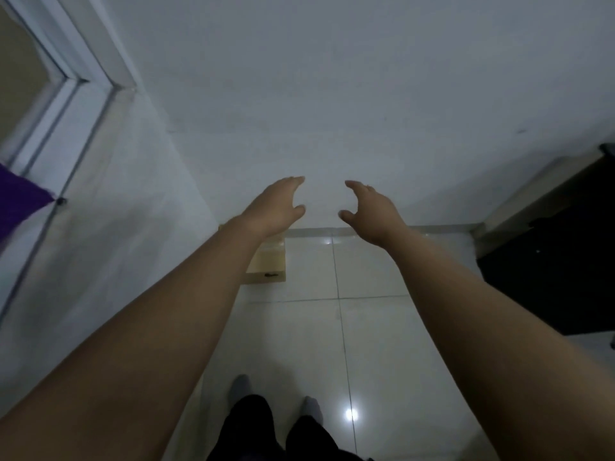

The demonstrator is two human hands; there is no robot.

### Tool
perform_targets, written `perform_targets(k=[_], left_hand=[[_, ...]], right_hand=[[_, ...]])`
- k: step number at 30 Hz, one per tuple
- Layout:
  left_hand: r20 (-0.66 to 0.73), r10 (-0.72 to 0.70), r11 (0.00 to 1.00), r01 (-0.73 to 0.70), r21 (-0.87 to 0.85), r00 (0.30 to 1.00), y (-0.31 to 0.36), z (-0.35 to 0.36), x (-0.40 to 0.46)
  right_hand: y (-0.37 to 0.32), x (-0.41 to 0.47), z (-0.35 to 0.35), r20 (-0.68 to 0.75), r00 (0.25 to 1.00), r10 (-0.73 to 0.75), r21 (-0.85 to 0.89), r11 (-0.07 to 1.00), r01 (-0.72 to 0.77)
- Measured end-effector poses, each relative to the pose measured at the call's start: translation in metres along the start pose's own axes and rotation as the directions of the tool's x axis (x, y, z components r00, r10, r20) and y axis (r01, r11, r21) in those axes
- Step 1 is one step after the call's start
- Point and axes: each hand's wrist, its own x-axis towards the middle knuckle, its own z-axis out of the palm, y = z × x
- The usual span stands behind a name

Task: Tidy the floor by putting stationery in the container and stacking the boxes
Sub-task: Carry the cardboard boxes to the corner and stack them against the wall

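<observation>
Pale tiled floor (372, 327) meets white wall (332, 78) ahead; I stand, both arms stretched forward; left hand (273, 207) and right hand (369, 211) released, fingers loosely spread, palms facing each other, holding nothing, probably shaped to take box by its sides; cardboard box (269, 264) sits on floor by wall corner, under my left wrist, mostly covered by forearm; stationery and container not visible; dark furniture (565, 261) at right cut off, hard to identify.
</observation>
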Motion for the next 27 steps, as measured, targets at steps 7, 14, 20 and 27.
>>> perform_targets(k=[7,14,20,27], left_hand=[[-0.011,0.086,0.996,-0.085,0.032,0.996,0.028,-0.010,0.007],[-0.008,0.140,0.987,-0.139,0.081,0.990,0.044,-0.027,0.040],[0.056,0.212,0.975,-0.214,0.052,0.976,0.081,-0.028,0.095],[0.141,0.365,0.924,-0.377,0.069,0.920,0.136,-0.022,0.165]], right_hand=[[0.020,-0.014,-0.031,-0.093,0.993,0.069,0.134,0.989,-0.056],[0.039,-0.006,-0.051,-0.134,0.975,0.176,0.246,0.959,-0.139],[0.050,0.025,-0.079,-0.177,0.956,0.234,0.250,0.950,-0.186],[0.077,0.044,-0.116,-0.277,0.908,0.314,0.227,0.940,-0.256]])
